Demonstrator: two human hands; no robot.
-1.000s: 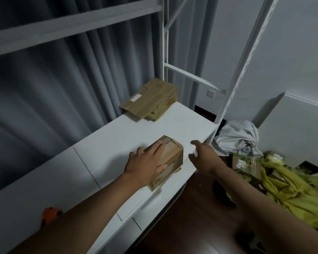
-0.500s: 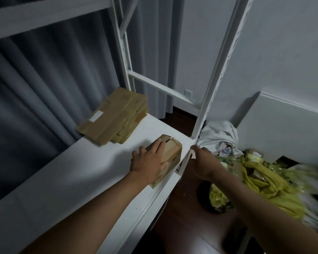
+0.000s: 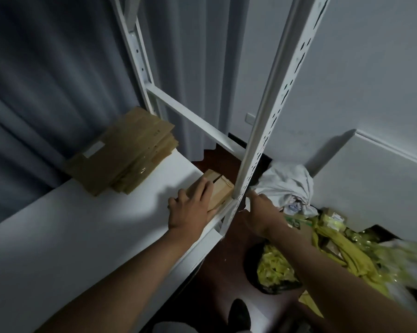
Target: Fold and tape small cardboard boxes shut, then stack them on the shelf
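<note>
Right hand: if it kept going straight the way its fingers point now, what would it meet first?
Most likely the white shelf upright; the right hand points up-left at its base, fingertips nearly there. Depth is unclear, so contact can't be confirmed.

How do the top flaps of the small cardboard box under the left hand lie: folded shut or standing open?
Folded shut. The small cardboard box shows two flaps lying flat, meeting at a dark seam; the left hand rests on it. Tape: cannot tell.

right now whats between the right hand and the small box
In the head view, the shelf's white upright post stands between the right hand and the small box, which the left hand rests on.
</note>
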